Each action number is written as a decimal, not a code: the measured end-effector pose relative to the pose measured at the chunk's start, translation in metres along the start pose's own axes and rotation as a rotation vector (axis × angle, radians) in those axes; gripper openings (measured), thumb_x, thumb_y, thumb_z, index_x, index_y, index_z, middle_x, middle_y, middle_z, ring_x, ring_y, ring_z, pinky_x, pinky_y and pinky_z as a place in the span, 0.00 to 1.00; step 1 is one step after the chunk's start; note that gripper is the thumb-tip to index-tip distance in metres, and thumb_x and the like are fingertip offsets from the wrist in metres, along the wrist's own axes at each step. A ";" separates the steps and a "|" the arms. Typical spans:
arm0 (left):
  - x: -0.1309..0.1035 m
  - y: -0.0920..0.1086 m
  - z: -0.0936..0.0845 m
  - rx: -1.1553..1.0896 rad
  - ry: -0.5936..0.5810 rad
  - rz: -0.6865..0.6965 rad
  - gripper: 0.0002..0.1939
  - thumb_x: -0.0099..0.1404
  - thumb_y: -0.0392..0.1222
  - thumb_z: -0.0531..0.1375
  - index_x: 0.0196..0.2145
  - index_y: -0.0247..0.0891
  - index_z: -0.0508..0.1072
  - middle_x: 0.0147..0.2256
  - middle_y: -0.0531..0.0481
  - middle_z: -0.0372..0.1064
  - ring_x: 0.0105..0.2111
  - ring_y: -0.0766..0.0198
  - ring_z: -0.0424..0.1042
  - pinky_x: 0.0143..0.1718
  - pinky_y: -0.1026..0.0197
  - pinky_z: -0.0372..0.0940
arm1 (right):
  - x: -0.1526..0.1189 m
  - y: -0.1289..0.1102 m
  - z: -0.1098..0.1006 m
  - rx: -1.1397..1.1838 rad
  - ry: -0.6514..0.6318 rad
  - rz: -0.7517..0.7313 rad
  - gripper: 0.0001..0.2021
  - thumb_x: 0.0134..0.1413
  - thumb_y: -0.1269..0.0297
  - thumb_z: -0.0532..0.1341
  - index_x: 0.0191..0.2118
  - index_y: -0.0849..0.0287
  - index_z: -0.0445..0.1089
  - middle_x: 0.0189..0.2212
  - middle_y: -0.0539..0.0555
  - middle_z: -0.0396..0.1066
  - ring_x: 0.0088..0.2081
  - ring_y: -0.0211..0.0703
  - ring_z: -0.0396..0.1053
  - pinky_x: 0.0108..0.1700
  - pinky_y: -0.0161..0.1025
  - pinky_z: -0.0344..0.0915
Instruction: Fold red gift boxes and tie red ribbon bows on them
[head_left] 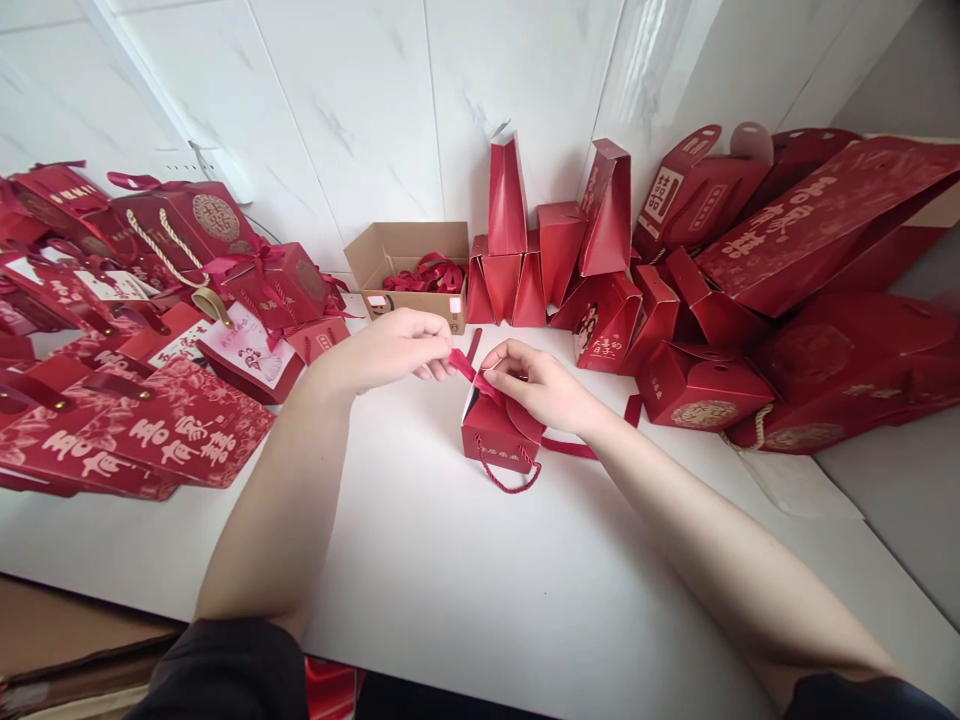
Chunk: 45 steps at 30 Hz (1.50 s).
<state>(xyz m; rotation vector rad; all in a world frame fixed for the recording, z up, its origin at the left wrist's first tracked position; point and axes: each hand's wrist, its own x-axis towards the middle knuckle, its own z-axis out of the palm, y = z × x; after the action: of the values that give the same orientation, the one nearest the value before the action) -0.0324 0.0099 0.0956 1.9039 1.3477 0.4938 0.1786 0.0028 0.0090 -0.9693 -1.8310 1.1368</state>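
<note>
A: Where do you see the small red cardboard gift box (499, 448)?

B: From my remote seat, I see it in the middle of the white table (450, 570), upright. A red twisted-cord handle (514, 490) hangs on its near side.

A: And the hands?

B: My left hand (397, 348) pinches a shiny red fabric ribbon (466, 370) between thumb and fingers, above and left of the box. My right hand (544, 385) pinches the same ribbon with thumb and forefinger, at the top of the box; the exact contact is partly hidden to me.

A: What stands around them?

B: On the far side, an open brown cardboard carton (416, 301) holds loose red ribbons (429, 275). On the left are red printed bags (199, 425); on the right, red cardboard boxes (694, 385) stand close together.
</note>
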 end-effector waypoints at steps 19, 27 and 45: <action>-0.019 0.001 -0.036 -0.583 0.084 0.330 0.06 0.53 0.40 0.59 0.23 0.36 0.69 0.31 0.42 0.77 0.25 0.58 0.73 0.27 0.57 0.67 | 0.005 0.008 -0.032 -0.091 0.055 0.032 0.11 0.61 0.54 0.57 0.39 0.56 0.68 0.41 0.52 0.70 0.40 0.41 0.67 0.46 0.41 0.63; -0.025 0.000 -0.047 -0.639 0.240 0.464 0.06 0.50 0.39 0.57 0.21 0.37 0.74 0.24 0.44 0.74 0.20 0.61 0.68 0.17 0.60 0.63 | -0.004 0.004 -0.070 -0.192 -0.119 0.217 0.20 0.60 0.44 0.55 0.33 0.58 0.67 0.35 0.54 0.70 0.39 0.43 0.69 0.45 0.41 0.65; -0.040 0.007 -0.048 -0.650 0.268 0.569 0.08 0.54 0.35 0.55 0.22 0.34 0.73 0.24 0.44 0.73 0.19 0.64 0.67 0.15 0.63 0.62 | -0.007 -0.006 -0.066 -0.190 -0.567 0.245 0.22 0.55 0.42 0.60 0.32 0.59 0.74 0.27 0.51 0.69 0.25 0.35 0.58 0.27 0.34 0.55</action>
<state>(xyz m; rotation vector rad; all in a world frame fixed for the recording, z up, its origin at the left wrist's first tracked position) -0.0758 -0.0115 0.1362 1.6625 0.6347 1.3275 0.2384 0.0179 0.0336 -1.0749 -2.3496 1.5236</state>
